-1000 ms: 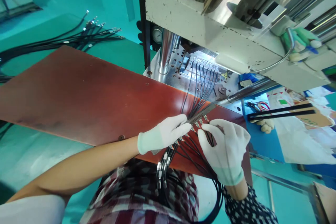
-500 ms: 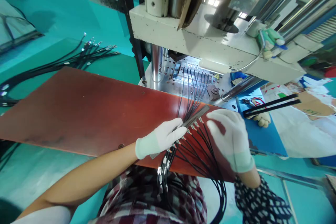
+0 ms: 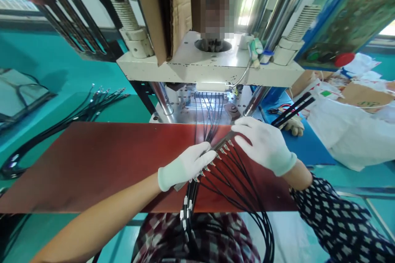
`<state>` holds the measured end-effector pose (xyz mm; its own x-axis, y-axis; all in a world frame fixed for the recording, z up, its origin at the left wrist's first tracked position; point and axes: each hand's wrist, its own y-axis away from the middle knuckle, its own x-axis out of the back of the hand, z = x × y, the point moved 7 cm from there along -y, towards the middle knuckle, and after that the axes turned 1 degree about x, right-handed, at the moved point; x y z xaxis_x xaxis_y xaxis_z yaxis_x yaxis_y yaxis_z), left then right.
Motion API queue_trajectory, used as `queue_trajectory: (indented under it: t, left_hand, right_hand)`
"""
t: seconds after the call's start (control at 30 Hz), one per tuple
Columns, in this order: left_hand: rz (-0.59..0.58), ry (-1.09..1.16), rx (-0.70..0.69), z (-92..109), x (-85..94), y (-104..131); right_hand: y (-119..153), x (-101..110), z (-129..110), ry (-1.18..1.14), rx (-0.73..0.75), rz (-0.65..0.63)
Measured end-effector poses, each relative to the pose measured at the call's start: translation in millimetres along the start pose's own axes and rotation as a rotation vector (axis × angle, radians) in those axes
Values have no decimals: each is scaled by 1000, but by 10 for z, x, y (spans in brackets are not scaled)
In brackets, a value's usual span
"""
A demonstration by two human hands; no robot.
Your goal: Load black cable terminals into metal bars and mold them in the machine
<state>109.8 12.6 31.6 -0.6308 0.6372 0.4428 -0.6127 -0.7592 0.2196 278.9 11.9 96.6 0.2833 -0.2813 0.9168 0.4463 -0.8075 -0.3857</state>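
My left hand [image 3: 193, 162], in a white glove, is closed around a narrow grey metal bar [image 3: 222, 141] held slantwise above a reddish-brown board. Small metal cable connectors [image 3: 218, 156] sit in a row along the bar, and black cables [image 3: 243, 185] hang from them toward my lap. At the bar's upper right end is my right hand [image 3: 262, 144], also gloved, its fingertips and thumb around that end and partly hiding it. Behind the bar, more thin black cables [image 3: 211, 119] run to a metal mould [image 3: 206, 102] in the press.
A press with a thick white plate [image 3: 185, 73] and steel posts [image 3: 162, 98] stands just beyond the board [image 3: 123, 156]. Bundled cables [image 3: 70, 121] lie at the left. On the right are two black bars [image 3: 291, 111], a glove [image 3: 294, 125] and white sacks [image 3: 364, 131]. Someone is behind the press.
My right hand has moved in onto the bar's upper end, its fingers closing there. The left hand keeps its hold. The camera view has turned and tilted up, showing more of the press.
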Motion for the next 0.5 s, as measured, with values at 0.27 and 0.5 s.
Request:
queue_trajectory:
  t: [0.27, 0.5]
  left_hand:
    - [14, -40, 17, -28, -71, -8]
    - [48, -57, -2, -66, -62, 33]
  right_hand:
    - [354, -154, -190, -59, -274, 90]
    - [300, -200, -205, -10, -323, 59]
